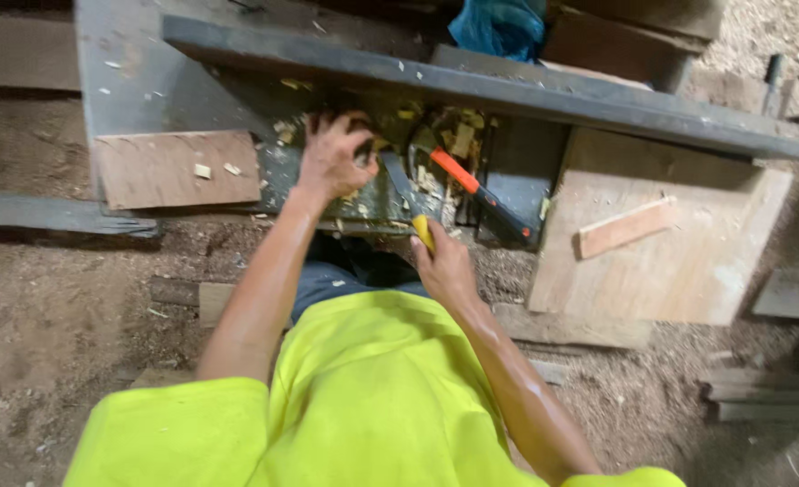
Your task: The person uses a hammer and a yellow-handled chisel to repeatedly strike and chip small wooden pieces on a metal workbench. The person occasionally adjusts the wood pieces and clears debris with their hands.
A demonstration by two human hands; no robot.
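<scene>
— What's the left hand (pixel 332 158) doing up there?

— It's pressed down on the dark grey metal workbench top (pixel 138 86), fingers curled into the pale yellow wood chips (pixel 449 135) heaped under the long dark steel rail (pixel 508 90). Whether it clutches anything under the palm I cannot tell; the fingers are bent, not flat.

— And the right hand (pixel 444 261)?

— Closed around the yellow handle end of a flat-bladed grey metal tool (pixel 408 194). The blade runs up and left from the fist towards the other hand, its tip lying in the chips just beside the left hand's thumb.

— There's something orange too.

— An orange-and-black handled hammer (pixel 480 189), lying loose on the bench, slanting down to the right, just beside the blade. Neither hand touches it.

— What else is around?

— A reddish-brown plywood offcut (pixel 178 171) on the bench to the left of the left hand. To the right, a big pale plywood sheet (pixel 688 261) with a short pale wood strip (pixel 625 227) resting on it. A blue plastic bag (pixel 498 27) sits behind the rail. Sawdust covers the ground, and the person wears a bright yellow-green shirt (pixel 372 397).
</scene>
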